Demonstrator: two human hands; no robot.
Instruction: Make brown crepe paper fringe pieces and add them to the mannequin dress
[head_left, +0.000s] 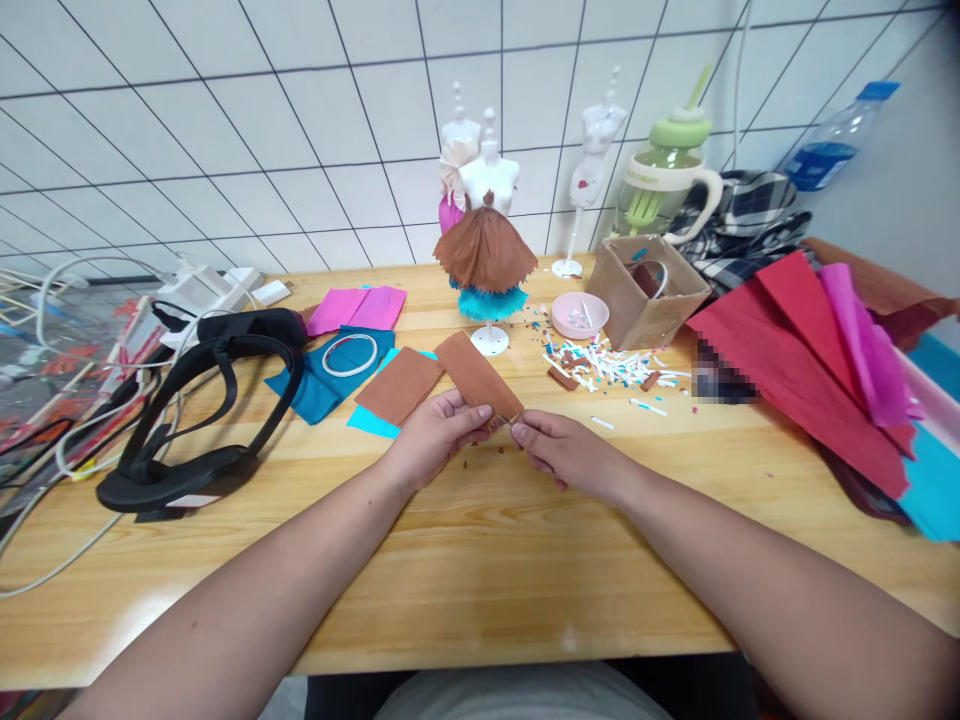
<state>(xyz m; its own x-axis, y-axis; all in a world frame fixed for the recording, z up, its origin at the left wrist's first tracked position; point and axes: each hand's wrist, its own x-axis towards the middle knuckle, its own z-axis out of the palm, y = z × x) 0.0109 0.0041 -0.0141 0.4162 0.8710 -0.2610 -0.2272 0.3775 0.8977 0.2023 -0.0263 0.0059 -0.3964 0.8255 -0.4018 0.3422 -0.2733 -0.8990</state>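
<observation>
My left hand [442, 428] pinches a folded strip of brown crepe paper [476, 372] near its lower end. Closed beside that end, my right hand [566, 450] grips a small thin tool [508, 420]; the fingers cover most of it, and its tip meets the paper's edge. Tiny brown scraps lie on the wood just below. Left of the strip, another brown paper piece [399, 386] rests on a bright blue sheet [373, 424]. Behind my hands stands a white mini dress form [491, 180] wearing a brown pleated skirt [486, 250] over a blue fringed layer [491, 303].
Two more dress forms stand by the tiled wall, one bare [600, 150]. At right are a pink bowl [580, 315], white paper clippings [615, 365], a cardboard box [646, 290], a jug [660, 185] and red paper [810, 370]. A black headset strap [202, 430] and cables lie left.
</observation>
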